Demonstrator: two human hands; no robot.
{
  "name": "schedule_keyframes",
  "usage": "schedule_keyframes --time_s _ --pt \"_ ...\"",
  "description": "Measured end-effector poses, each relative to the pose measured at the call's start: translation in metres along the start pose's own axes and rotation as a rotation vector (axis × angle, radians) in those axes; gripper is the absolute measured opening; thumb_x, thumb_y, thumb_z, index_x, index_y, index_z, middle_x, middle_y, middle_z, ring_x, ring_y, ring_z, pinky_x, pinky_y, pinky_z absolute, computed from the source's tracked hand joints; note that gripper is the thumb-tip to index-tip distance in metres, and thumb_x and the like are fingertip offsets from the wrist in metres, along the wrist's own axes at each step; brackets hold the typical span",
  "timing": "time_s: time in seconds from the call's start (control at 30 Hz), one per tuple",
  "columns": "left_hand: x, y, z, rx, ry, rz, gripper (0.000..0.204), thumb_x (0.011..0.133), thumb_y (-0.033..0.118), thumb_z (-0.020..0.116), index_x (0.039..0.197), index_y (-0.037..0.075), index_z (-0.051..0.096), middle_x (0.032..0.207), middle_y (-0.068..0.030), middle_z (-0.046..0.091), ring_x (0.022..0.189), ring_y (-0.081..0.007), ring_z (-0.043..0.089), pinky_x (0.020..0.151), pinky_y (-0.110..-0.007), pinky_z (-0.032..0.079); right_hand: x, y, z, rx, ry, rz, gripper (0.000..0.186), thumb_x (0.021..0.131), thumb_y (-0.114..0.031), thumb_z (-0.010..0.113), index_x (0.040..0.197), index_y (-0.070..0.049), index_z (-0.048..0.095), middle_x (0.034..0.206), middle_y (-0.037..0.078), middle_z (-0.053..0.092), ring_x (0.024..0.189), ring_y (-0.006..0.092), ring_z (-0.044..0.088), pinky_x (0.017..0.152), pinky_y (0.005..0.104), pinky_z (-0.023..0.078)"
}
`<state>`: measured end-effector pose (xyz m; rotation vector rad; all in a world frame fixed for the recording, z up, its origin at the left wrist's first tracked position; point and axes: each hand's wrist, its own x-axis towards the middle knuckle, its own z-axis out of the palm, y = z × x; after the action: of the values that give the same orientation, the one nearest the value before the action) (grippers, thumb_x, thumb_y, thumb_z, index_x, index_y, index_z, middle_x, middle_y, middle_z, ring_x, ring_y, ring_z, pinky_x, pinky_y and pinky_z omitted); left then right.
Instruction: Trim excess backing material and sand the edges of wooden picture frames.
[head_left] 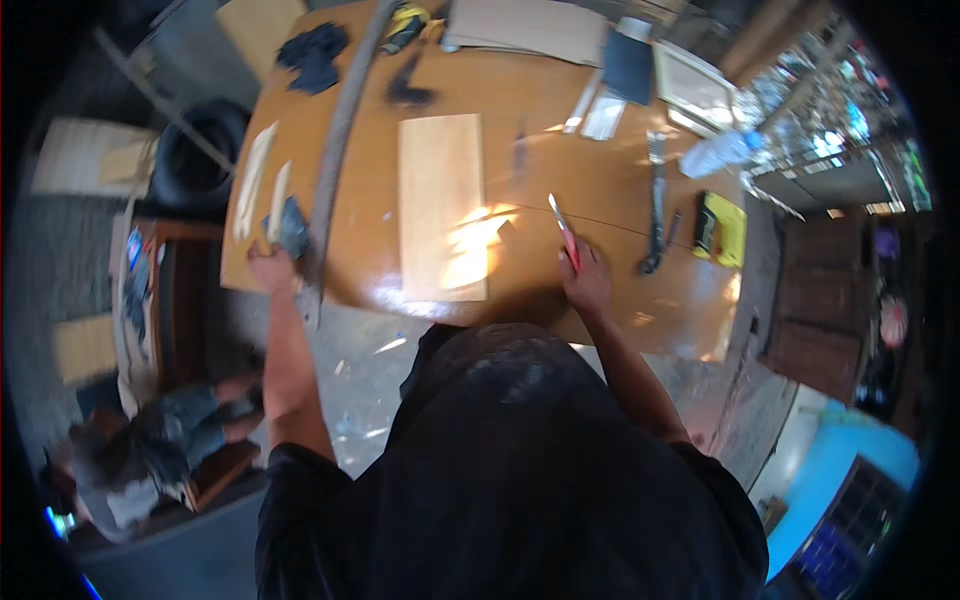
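My left hand [270,265] is at the lower end of a thin pale wooden strip [282,190], beside a small blue-grey piece [294,230]; its fingertips are too blurred to show their grip. In my right hand [588,275] is a red-handled tool with a slim light blade [565,233], held just above the orange-brown table [600,180]. A pale rectangular board [435,170] lies between my hands, with sunlight on it. Another pale strip [255,180] lies at the table's left.
A long bar [340,150] crosses the table's left. Dark cloth [308,55], cardboard [525,25], a plastic bottle [715,155], a dark elongated tool [655,210] and a yellow-black tool [718,228] are around the board. A tyre [170,170] stands left; another person [160,455] is low at the left.
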<state>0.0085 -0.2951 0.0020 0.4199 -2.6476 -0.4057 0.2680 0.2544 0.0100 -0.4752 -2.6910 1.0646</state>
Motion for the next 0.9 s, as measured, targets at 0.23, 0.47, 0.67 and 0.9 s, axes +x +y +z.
schedule_keyframes --time_s 0.23,0.47,0.67,0.9 --pt "0.031 0.063 0.018 0.206 -0.367 0.051 0.052 0.084 0.032 0.065 0.130 0.009 0.055 0.123 -0.0188 0.059 0.115 -0.0400 0.056 0.092 -0.050 0.048 0.009 0.049 -0.020 -0.504 0.181 0.238 0.044 0.093 -0.029 0.055 0.130 -0.004 0.049 0.100 0.021 0.058 0.095 0.0405 0.057 0.078 0.0509 0.048" --pt "0.039 0.035 0.029 0.212 -0.412 0.062 0.047 0.086 0.031 0.064 0.130 0.017 0.056 0.120 -0.0169 0.059 0.113 -0.0383 0.057 0.089 -0.050 0.050 0.027 0.065 -0.012 -0.107 0.322 0.352 0.038 0.096 -0.030 0.051 0.126 -0.008 0.053 0.086 0.016 0.059 0.077 0.0330 0.060 0.071 0.0455 0.050" --pt "0.019 0.039 0.017 0.064 -0.160 0.225 0.047 0.085 0.025 0.064 0.130 0.015 0.056 0.122 -0.0183 0.057 0.112 -0.0397 0.056 0.091 -0.050 0.048 0.003 0.023 -0.023 1.223 0.251 0.742 0.032 0.098 -0.043 0.050 0.111 -0.015 0.057 0.074 0.001 0.055 0.063 0.0138 0.055 0.057 0.0307 0.047" --pt "0.015 0.016 0.010 -0.015 -0.277 0.141 0.047 0.086 0.026 0.065 0.131 0.015 0.056 0.120 -0.0186 0.059 0.109 -0.0421 0.057 0.090 -0.051 0.048 -0.022 -0.022 -0.003 1.308 0.149 0.716 0.031 0.100 -0.046 0.046 0.094 -0.016 0.053 0.064 -0.003 0.048 0.046 0.0101 0.045 0.042 0.0248 0.039"
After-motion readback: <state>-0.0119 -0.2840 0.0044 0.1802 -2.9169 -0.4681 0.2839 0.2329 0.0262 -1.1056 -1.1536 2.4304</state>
